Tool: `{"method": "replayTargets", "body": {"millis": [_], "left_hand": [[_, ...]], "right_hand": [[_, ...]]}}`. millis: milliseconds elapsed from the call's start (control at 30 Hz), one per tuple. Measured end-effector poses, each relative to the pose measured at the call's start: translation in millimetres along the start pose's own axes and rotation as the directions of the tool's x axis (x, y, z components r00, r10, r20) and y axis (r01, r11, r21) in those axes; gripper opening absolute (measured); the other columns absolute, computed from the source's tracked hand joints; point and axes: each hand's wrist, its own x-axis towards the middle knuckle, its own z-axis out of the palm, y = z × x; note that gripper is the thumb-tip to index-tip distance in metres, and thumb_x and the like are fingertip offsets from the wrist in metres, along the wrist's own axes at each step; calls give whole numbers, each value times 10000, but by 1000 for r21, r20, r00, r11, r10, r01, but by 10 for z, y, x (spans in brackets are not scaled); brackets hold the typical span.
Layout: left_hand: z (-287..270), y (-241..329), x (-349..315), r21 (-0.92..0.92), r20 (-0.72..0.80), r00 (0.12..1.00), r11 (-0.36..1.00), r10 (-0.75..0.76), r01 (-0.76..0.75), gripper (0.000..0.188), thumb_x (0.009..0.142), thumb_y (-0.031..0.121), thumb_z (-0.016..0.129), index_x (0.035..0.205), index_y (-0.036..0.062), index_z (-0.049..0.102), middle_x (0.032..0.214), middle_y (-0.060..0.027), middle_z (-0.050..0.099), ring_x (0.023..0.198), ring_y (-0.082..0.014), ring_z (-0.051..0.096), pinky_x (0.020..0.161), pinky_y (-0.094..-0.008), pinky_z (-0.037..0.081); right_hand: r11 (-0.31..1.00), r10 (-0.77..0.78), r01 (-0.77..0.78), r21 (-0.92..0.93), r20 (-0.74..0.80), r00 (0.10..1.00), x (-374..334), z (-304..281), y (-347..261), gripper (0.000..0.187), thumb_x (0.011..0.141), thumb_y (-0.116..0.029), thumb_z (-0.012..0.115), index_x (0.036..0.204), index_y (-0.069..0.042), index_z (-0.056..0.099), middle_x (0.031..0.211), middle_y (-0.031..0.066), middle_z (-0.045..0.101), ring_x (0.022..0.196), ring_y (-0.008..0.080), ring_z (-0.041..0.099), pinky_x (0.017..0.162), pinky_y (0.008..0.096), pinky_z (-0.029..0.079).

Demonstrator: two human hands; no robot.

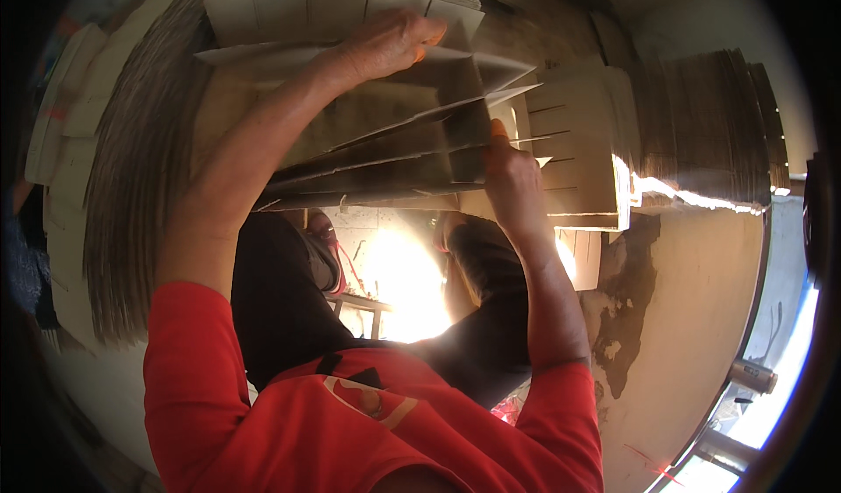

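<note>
Across the work surface ahead of me stand several long cardboard strips [385, 158], fanned out on edge. A crosswise cardboard piece [470, 130] meets them near their right ends, like a divider grid. My left hand [394, 42] reaches over to the far side, its fingers closed at the far strip, with orange coverings on the fingertips. On the near right, my right hand [515, 178] grips the crosswise piece, its orange-covered thumb pointing up along it. The strips' lower edges are partly hidden in shadow.
A large stack of cardboard sheets [144, 151] fills the left side. Slotted cardboard stacks lie at the back [342, 7] and right [587, 143], with another upright bundle [701, 130] beyond. Bright light glares off the floor [403, 274] between my legs.
</note>
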Motion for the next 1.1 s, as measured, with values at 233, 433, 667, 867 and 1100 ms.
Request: {"method": "replayTargets", "body": {"millis": [233,433,667,867,1100], "left_hand": [[-132,-90,-95,-115,34,999,993,-29,33,199,747,-9,652,894,6,519,798,-118,588,703,-220,561,641,-341,457],[-634,448,-555,60,44,989,989,-140,137,355,755,87,724,1072,16,577,930,-133,631,867,-236,611,773,-331,487],[-858,434,-1150,208,152,933,934,-326,292,332,734,66,724,1026,-11,583,922,-136,625,858,-256,609,754,-337,467],[-754,227,-1307,192,116,938,934,-327,302,194,725,-25,678,894,-27,581,750,-196,579,706,-312,603,639,-367,456],[-754,238,-1334,168,-12,951,937,-310,308,210,746,-69,634,947,-19,600,869,-182,626,782,-313,620,680,-365,479]], "right_hand": [[998,-57,57,-7,-74,996,25,118,104,376,747,35,492,1120,9,524,756,215,598,746,390,585,627,464,452],[984,125,-154,88,268,955,368,-84,231,352,794,-134,583,1139,-64,574,876,187,637,838,355,616,715,435,480],[870,200,-341,-357,-378,904,12,-581,1280,263,798,-204,648,1012,-70,575,843,160,625,844,339,600,709,440,478],[639,507,-499,-585,-166,846,-537,-469,1974,662,681,-224,748,1231,-68,415,1194,176,489,1068,371,512,773,494,467],[780,544,-563,-271,-148,826,-492,-645,2341,431,712,-303,733,1022,-46,578,924,214,639,884,387,599,740,462,444]]}}
